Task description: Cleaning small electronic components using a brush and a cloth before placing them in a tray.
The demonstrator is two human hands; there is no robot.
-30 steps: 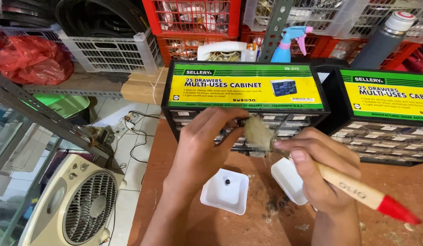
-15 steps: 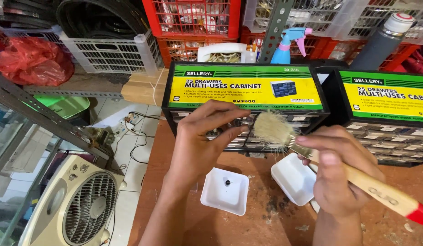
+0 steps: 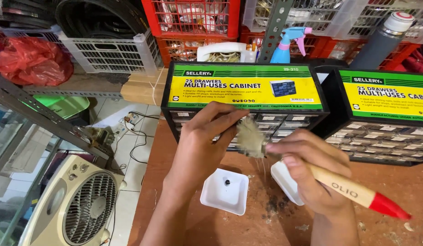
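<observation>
Filling the upper middle of the frame, a black small-drawer cabinet point(image 3: 245, 98) with a yellow and green label stands on a brown workbench point(image 3: 184, 223). The left hand point(image 3: 200, 146), fingers partly curled, rests against its drawer fronts at centre, holding nothing visible. The right hand point(image 3: 307, 171) is closed around a wooden, red-tipped paintbrush point(image 3: 311, 175), bristles touching the drawers, above two small white trays point(image 3: 224, 191).

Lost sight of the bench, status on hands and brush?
Left hand at drawer cabinet front. Right hand grips paintbrush, bristles at the drawers. Two white trays out on table; nothing blocking.
</observation>
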